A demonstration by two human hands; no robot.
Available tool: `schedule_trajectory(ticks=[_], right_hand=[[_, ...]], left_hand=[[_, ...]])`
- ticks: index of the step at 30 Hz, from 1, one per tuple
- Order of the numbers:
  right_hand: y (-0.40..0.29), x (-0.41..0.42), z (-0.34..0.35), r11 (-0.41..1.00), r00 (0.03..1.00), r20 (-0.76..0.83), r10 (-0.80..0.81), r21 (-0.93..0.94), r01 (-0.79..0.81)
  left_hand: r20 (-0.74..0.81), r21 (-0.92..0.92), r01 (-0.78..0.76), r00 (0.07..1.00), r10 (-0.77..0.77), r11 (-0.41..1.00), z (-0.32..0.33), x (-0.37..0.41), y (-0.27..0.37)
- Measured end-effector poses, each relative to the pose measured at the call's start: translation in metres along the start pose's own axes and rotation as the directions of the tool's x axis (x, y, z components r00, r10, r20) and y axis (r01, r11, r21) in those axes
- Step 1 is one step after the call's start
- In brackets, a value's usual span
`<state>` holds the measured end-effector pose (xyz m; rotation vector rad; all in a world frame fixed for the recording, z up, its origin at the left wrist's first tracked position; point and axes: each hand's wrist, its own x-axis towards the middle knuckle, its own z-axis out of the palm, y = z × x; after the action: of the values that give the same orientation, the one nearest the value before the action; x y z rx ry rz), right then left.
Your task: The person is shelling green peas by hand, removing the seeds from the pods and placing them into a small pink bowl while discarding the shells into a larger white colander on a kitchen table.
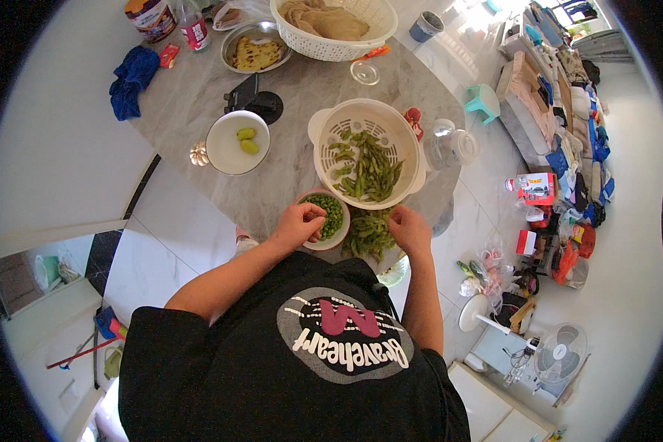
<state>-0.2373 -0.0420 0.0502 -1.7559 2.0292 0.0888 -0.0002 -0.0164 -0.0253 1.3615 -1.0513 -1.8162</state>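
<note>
My left hand (300, 225) hovers over a bowl of green shelled beans (334, 216), its fingertips together at the bowl's left side; whether a bean is between them cannot be told. My right hand (409, 229) is curled at the right edge of a pile of pods (369, 235), and what its fingers hold, if anything, is hidden. The pile lies at the table's near edge, right of the bowl. Just beyond stands a cream plastic colander (321, 179) with green bean pods (374, 168) in its middle and right part.
On the marble-look table (199, 182) stand a white bowl (221, 157) with two green fruits, garlic (198, 153), a black phone stand (265, 105), a clear plastic jar (447, 149), a metal dish with flatbread (257, 53), a white basket (331, 48) and a blue cloth (132, 80).
</note>
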Motion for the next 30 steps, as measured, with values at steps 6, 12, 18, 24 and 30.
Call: schedule_trajectory(ticks=[6,12,18,24,30], right_hand=[[-0.013,0.043,0.022,0.932,0.927,-0.122,-0.353,0.041,0.36],[-0.021,0.063,0.045,0.903,0.914,0.0,-0.405,-0.154,0.4],[-0.007,0.063,0.05,0.881,0.895,-0.331,-0.299,0.264,0.392],[0.001,0.034,0.046,0.51,0.991,-0.128,-0.036,0.851,0.128],[-0.038,-0.014,0.043,0.21,0.98,-0.074,-0.187,0.971,0.114]], left_hand=[[0.014,0.096,-0.013,1.0,0.011,0.995,-0.001,0.003,0.0],[0.049,0.093,-0.034,0.998,0.029,0.995,-0.004,0.002,0.001],[0.038,0.085,-0.035,0.999,0.031,0.996,-0.004,0.001,-0.001],[0.081,0.021,-0.098,0.992,0.096,0.995,0.003,-0.006,0.014],[0.143,-0.22,-0.071,0.984,0.104,0.973,0.012,-0.017,0.034]])
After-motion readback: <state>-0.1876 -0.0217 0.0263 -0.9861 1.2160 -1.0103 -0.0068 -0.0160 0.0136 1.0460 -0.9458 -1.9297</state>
